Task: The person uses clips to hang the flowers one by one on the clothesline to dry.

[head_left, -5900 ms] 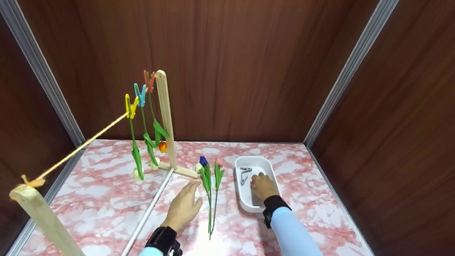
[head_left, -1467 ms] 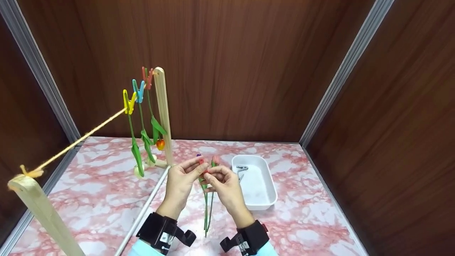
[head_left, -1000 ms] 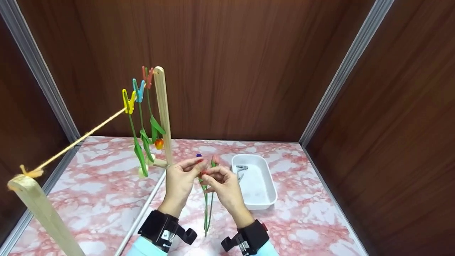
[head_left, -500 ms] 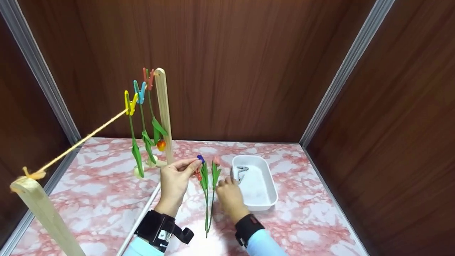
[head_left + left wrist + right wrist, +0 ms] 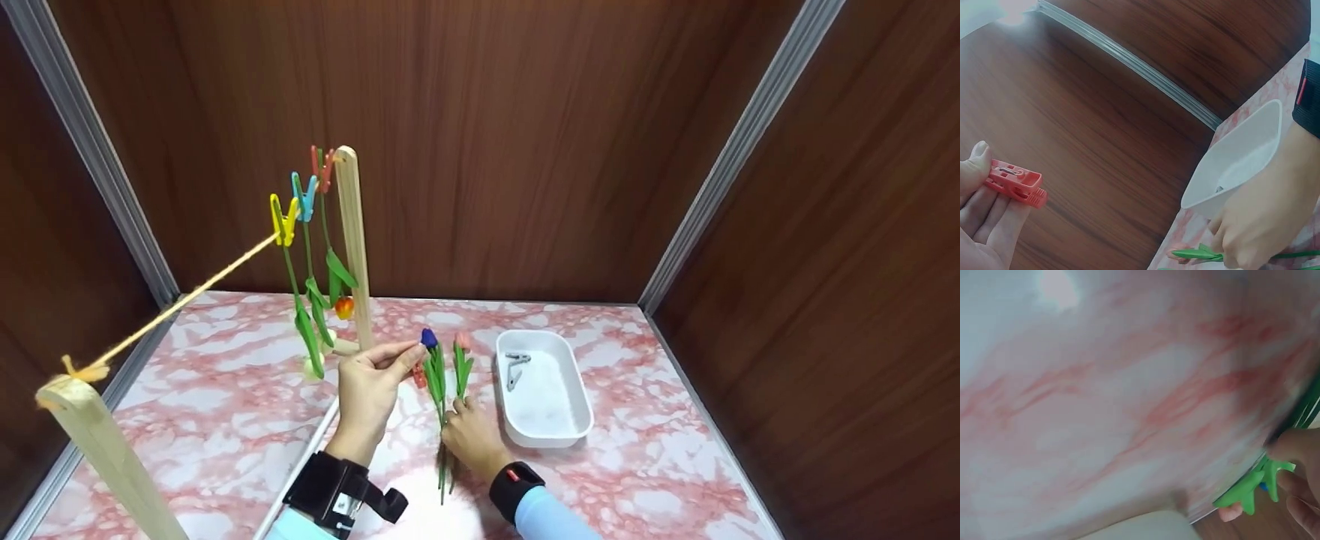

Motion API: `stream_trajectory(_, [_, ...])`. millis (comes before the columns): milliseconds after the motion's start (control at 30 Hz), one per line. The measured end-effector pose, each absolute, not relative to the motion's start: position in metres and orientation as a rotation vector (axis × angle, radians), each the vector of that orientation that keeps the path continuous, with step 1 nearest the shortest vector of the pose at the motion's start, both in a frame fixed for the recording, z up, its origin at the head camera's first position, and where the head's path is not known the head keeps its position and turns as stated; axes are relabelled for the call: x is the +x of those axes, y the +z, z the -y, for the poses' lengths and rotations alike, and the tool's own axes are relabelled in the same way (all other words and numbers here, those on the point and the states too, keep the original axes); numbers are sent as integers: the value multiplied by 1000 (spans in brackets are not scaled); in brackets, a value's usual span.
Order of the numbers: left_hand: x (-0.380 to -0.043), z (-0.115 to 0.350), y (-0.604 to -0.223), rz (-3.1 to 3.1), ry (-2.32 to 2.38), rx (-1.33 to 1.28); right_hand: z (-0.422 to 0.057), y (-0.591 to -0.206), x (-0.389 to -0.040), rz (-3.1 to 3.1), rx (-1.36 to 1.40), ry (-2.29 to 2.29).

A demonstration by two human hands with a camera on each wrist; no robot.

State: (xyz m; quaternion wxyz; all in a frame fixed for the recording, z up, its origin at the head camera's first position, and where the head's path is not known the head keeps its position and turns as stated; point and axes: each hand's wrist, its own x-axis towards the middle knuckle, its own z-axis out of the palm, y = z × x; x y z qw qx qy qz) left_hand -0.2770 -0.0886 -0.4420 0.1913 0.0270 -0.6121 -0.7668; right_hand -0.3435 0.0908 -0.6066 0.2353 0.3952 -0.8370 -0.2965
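My left hand [image 5: 367, 397] pinches a red clothespin [image 5: 1016, 180] between thumb and fingers, above the table beside the flowers. My right hand [image 5: 476, 439] has its thumb and fingertips on the stem of an artificial pink tulip [image 5: 462, 343], just below the leaves; part of the stem is hidden behind the hand. To its left lies a blue tulip [image 5: 428, 337], near my left fingertips. On the cord [image 5: 187, 298], yellow [image 5: 283, 225], light blue [image 5: 304, 196] and red [image 5: 327, 171] clothespins each hold a tulip head down.
Wooden posts, one near [image 5: 112, 457] and one far [image 5: 352, 240], carry the cord on the left. A white tray [image 5: 546, 441] on the right contains several grey clothespins [image 5: 514, 375]. Brown wood-grain panels [image 5: 487, 150] close off the back and sides.
Both hands were together at the red clothespin. The right hand has left it, moving down to the tulip stems, while the left keeps the clothespin. Earlier the right hand was in the tray.
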Motion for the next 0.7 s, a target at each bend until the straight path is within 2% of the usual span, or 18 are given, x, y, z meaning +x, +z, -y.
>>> stream_trajectory(300, [-271,92,-417,1849,-1937,47,-102,-578,-355,2179,1076,-487])
stream_trajectory(500, [-262,106,-365,1923,-1678,4,-102,-538,-366,2099,888,-84])
stream_trajectory(700, [-251,120,-308,1920,-1607,7,-84,-478,-360,2085,761,210])
